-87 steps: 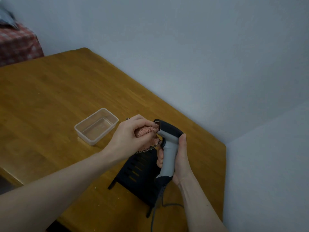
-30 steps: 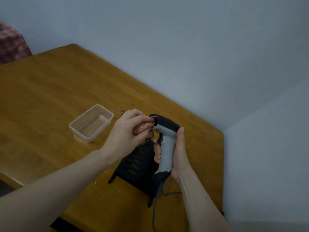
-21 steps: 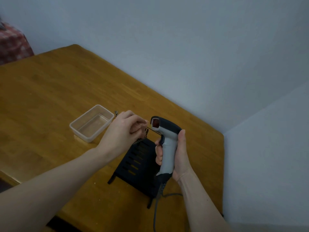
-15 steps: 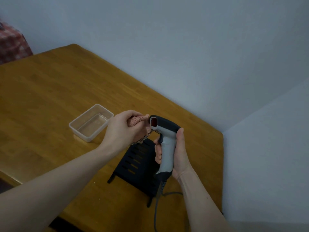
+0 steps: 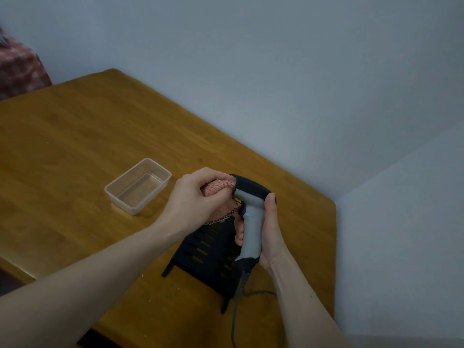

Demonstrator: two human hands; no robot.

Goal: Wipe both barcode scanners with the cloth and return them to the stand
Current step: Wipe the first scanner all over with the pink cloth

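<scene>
Right hand (image 5: pixel 266 229) grips grey barcode scanner (image 5: pixel 251 217) upright by its handle above black stand (image 5: pixel 208 249); left hand (image 5: pixel 193 199) clutches bunched pink cloth (image 5: pixel 218 188) against scanner's head. Clear plastic container (image 5: pixel 138 185) sits nearby on tabletop (image 5: pixel 75 136).

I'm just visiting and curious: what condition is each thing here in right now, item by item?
Scanner: upright, off the stand, cable hanging from its base.
Cloth: bunched up, pressed against the scanner's front end.
Left hand: grips the cloth.
Right hand: grips the scanner's handle.
Stand: on the table, no scanner seen in it.
Plastic tub: open, no lid, looks empty.
Table: bare wood around the items.
</scene>
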